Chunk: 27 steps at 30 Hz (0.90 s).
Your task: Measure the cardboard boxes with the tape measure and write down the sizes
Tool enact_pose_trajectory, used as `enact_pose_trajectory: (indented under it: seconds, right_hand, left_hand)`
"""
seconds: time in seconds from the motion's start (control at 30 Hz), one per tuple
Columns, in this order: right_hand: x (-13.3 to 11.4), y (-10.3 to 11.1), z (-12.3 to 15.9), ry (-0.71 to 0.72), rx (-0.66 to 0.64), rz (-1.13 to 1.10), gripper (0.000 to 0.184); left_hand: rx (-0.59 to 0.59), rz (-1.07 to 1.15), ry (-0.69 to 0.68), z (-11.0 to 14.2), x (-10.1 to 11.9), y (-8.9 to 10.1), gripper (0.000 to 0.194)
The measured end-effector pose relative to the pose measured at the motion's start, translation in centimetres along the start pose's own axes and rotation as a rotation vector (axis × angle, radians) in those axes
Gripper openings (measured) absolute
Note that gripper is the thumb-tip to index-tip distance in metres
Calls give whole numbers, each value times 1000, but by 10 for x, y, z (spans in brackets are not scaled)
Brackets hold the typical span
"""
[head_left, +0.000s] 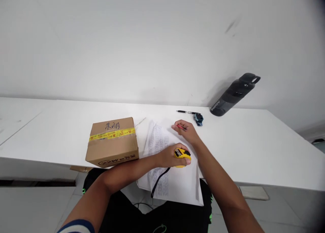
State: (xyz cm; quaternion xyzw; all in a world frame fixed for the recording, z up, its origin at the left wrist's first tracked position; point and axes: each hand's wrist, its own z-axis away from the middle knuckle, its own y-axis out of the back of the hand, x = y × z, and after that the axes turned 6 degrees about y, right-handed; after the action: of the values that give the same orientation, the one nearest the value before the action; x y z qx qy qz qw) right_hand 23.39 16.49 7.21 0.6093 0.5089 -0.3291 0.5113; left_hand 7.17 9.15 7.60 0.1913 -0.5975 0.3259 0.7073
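Note:
My left hand [170,155] is wrapped round a yellow and black tape measure [183,155], whose black wrist strap [158,183] hangs down over the paper. Farther back, my right hand [186,129] pinches a red pen [180,127], mostly covered by the fingers. Beneath both hands lie sheets of white paper [179,185], with dense columns of handwriting on their left part and their near edge sticking out past the table. A cardboard box [113,143] with yellow tape and handwriting on top stands left of the paper, close to my left forearm.
A black pen [188,112] and a dark blue wristwatch [198,119] lie beyond my right hand. At the right, a dark water bottle [232,96] stands near the wall [152,50]. The white table [254,151] ends just before my lap.

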Motion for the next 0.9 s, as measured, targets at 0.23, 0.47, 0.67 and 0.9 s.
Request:
enact_pose_trajectory:
  seconds: [0.23, 0.47, 0.67, 0.9]
  right_hand:
    - [-2, -36, 10, -31, -74, 53, 54]
    - [-1, -38, 9, -153, 48, 203, 38]
    - [4, -40, 6, -151, 32, 211, 35]
    - [6, -39, 7, -148, 56, 192, 35]
  left_hand:
    - [-22, -126, -127, -1, -3, 0, 39]
    - [19, -81, -153, 5, 9, -3, 30]
    - [32, -74, -118, 9, 15, -4, 33]
    - [20, -95, -127, 4, 8, -2, 35]
